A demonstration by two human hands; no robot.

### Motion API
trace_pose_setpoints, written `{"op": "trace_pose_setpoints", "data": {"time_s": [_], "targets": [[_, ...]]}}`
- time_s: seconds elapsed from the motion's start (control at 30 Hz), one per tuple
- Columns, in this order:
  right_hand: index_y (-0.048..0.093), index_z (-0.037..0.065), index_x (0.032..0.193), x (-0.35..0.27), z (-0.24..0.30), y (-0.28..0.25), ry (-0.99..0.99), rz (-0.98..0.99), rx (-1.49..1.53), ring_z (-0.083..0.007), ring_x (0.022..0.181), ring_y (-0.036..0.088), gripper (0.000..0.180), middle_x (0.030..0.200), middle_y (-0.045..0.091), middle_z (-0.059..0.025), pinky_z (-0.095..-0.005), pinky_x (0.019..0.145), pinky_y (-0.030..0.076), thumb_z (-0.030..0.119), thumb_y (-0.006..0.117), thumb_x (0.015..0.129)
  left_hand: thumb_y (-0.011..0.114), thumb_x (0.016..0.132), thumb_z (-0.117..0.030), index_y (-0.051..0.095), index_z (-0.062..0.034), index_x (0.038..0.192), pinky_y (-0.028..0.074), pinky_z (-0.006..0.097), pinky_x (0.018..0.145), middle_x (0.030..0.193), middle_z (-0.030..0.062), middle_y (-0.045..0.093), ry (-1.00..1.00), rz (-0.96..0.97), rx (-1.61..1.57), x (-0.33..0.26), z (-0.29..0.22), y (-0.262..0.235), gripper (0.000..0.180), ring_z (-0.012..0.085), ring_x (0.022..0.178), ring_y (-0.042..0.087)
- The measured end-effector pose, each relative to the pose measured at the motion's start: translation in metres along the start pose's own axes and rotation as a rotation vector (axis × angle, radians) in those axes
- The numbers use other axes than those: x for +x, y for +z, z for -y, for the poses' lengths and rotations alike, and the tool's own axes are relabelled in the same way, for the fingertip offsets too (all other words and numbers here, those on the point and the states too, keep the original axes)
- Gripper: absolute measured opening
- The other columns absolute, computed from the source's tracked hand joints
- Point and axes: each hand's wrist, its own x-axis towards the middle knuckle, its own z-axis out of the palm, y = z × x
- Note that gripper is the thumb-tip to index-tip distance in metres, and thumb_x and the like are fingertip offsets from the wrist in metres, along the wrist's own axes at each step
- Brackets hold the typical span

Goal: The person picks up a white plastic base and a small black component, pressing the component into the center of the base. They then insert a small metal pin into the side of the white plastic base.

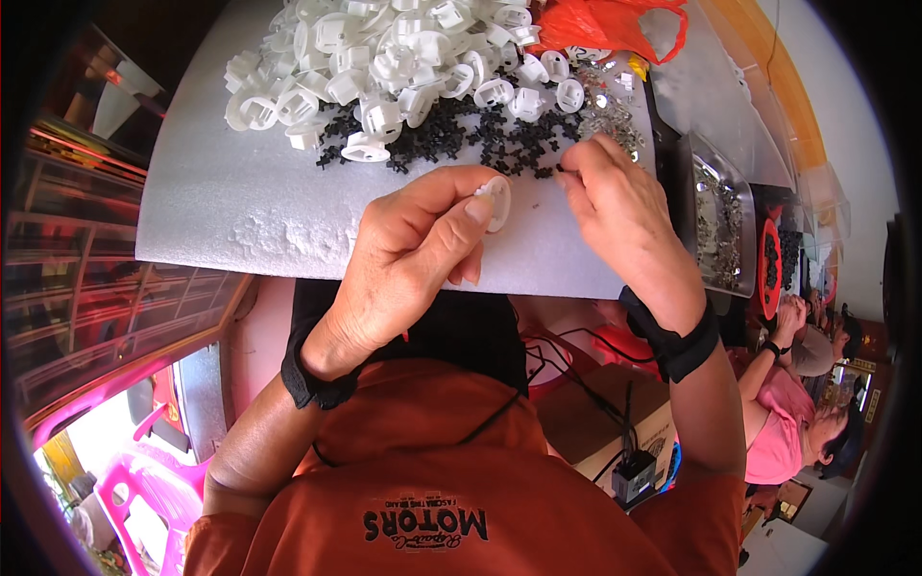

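Note:
My left hand (408, 245) pinches a round white plastic part (498, 205) between thumb and forefinger, held up above the table's near edge. To its right, my right hand (629, 206) reaches down to the edge of a spread of small black cross-shaped pieces (432, 136). Its thumb and fingers are pinched together at the tips; what is between them, if anything, is too small to make out. Behind the black pieces rises a big heap of white plastic parts (331, 38). Small shiny clear or metal pieces (612, 117) lie just beyond my right hand.
The grey table (206, 182) has a roughened patch at front left. A red plastic bag (600, 21) lies at the back. A metal tray (745, 278) of shiny pieces and a red bowl (771, 298) stand at right. Another person (778, 422) sits further right. A cardboard box (576, 432) sits below.

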Motion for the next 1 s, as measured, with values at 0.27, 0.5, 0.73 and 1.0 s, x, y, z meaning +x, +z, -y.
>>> {"op": "trace_pose_setpoints", "data": {"time_s": [0.27,0.5,0.73,1.0], "targets": [[0.053,0.003,0.092,-0.003,0.003,-0.004,-0.022,0.008,-0.042,-0.0377,0.081,0.059,0.011,0.091,0.056,-0.0146,-0.0463,0.068,0.046,0.007,0.059,0.083,0.052,0.097,-0.019,0.058,0.0043,0.11,0.042,0.021,0.056,0.083,0.0021,0.056,0.006,0.011,-0.025,0.001,0.002,0.0,0.028,0.0062,0.06,0.049],[0.051,0.004,0.092,-0.006,0.003,-0.002,-0.112,-0.01,0.001,-0.0374,0.079,0.058,0.01,0.089,0.054,-0.0136,-0.0457,0.066,0.046,0.004,0.057,0.084,0.05,0.097,-0.023,0.059,0.003,0.112,0.041,0.02,0.054,0.085,0.0036,0.058,0.03,0.017,0.0,0.001,0.005,-0.001,0.031,0.0061,0.06,0.05],[0.051,0.002,0.089,-0.004,0.001,-0.001,-0.155,-0.077,0.047,-0.0302,0.072,0.059,0.007,0.083,0.054,-0.0116,-0.0385,0.065,0.047,0.002,0.057,0.084,0.047,0.098,-0.027,0.054,0.0016,0.118,0.04,0.018,0.055,0.085,0.0068,0.06,0.022,-0.007,-0.061,0.004,0.003,-0.001,0.035,0.0072,0.057,0.051],[0.053,0.001,0.09,-0.002,0.052,-0.029,-0.125,0.03,0.837,-0.0021,0.072,0.043,0.006,0.079,0.05,0.004,-0.0188,0.061,0.037,0.005,0.056,0.092,0.044,0.099,-0.035,0.054,0.0038,0.116,0.035,0.02,0.044,0.078,0.0089,0.059,-0.106,-0.028,-0.18,0.006,0.002,-0.007,0.043,0.0088,0.049,0.044]]}}
